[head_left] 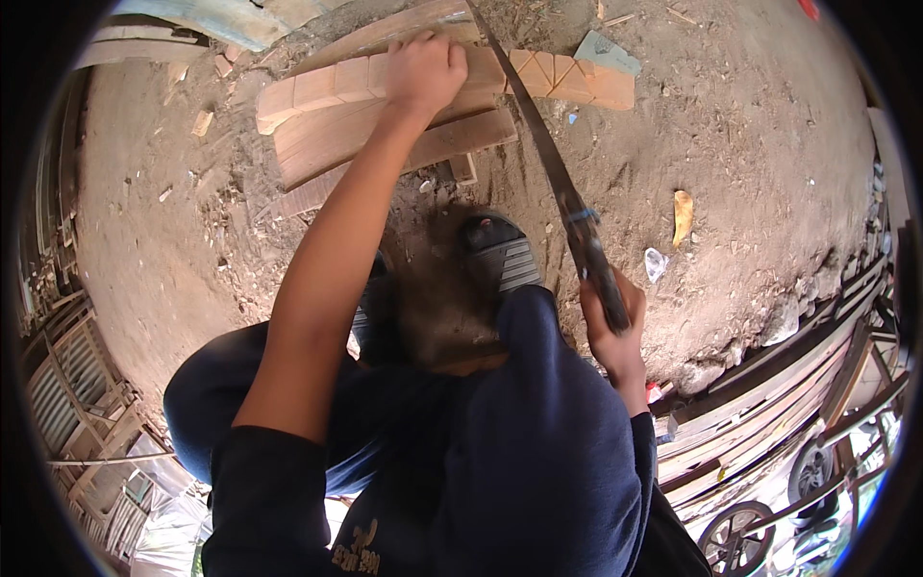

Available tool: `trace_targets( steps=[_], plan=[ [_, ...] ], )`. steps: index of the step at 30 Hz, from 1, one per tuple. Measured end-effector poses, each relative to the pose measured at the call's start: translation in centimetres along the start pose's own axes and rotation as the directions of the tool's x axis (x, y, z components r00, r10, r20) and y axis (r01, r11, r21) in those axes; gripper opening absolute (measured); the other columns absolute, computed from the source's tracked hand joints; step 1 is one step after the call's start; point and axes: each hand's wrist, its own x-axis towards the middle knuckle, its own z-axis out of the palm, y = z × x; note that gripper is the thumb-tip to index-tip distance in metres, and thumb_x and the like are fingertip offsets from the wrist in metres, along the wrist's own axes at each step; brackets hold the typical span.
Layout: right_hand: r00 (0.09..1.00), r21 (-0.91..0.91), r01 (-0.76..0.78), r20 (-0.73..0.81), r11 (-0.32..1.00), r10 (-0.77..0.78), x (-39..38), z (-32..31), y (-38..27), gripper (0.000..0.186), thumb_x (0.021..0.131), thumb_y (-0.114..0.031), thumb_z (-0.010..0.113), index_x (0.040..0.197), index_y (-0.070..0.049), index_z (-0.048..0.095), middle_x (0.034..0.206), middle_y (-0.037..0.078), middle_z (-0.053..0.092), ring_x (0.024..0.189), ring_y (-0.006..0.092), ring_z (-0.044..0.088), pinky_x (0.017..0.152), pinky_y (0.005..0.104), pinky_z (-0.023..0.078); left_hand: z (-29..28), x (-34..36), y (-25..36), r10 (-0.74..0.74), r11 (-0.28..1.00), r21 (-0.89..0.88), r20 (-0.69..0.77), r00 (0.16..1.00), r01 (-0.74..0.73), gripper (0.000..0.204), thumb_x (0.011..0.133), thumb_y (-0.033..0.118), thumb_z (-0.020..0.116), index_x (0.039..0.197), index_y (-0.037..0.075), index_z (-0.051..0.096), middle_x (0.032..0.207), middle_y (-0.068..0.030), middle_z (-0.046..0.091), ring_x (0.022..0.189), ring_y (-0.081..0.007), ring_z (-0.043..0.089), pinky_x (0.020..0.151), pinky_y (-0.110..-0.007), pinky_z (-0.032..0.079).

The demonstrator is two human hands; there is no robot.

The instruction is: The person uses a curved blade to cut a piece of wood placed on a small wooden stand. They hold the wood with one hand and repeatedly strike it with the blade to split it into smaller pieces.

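Note:
A long dark machete slants up from my right hand, which is closed around its handle. A blue band circles the handle near the blade. The blade passes over a light wooden bar, whose face carries several angled lines. My left hand presses on top of this bar left of the blade, its fingers curled over the far side. Whether the blade touches the wood, I cannot tell. Under and beside the bar lie a wide plank and a narrower board.
Packed dirt scattered with wood chips surrounds the wood. My dark shoe is just nearer than the boards. A yellowish scrap and clear plastic lie to the right. Stacked planks and wheels stand at lower right.

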Motion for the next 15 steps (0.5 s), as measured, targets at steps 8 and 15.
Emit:
trace_targets(
  steps=[8,15],
  plan=[
    [0.996,0.087,-0.082,0.049,0.993,0.078,4.7,0.6,-1.0,0.017,0.084,-0.014,0.057,0.079,0.003,0.057,0.061,0.005,0.052,0.056,0.0097,0.048,0.050,0.0286,0.037,0.3,-0.1,0.2,-0.026,1.000,-0.010,0.005,1.000,0.026,0.031,0.082,0.023,0.044,0.075,0.004,0.068,0.084,-0.0151,0.067,0.078,-0.0333,0.063,0.084,-0.045,0.043],
    [0.999,0.028,-0.001,0.038,1.000,0.000,0.8,-0.1,-1.1,0.011,0.082,-0.008,0.057,0.080,0.003,0.058,0.062,0.010,0.055,0.055,0.0146,0.053,0.052,0.0318,0.041,-0.5,-0.3,0.7,-0.012,1.000,0.014,0.026,1.000,0.011,0.031,0.082,0.024,0.045,0.074,0.005,0.068,0.081,-0.0160,0.068,0.076,-0.0324,0.064,0.083,-0.043,0.044]
  ],
)
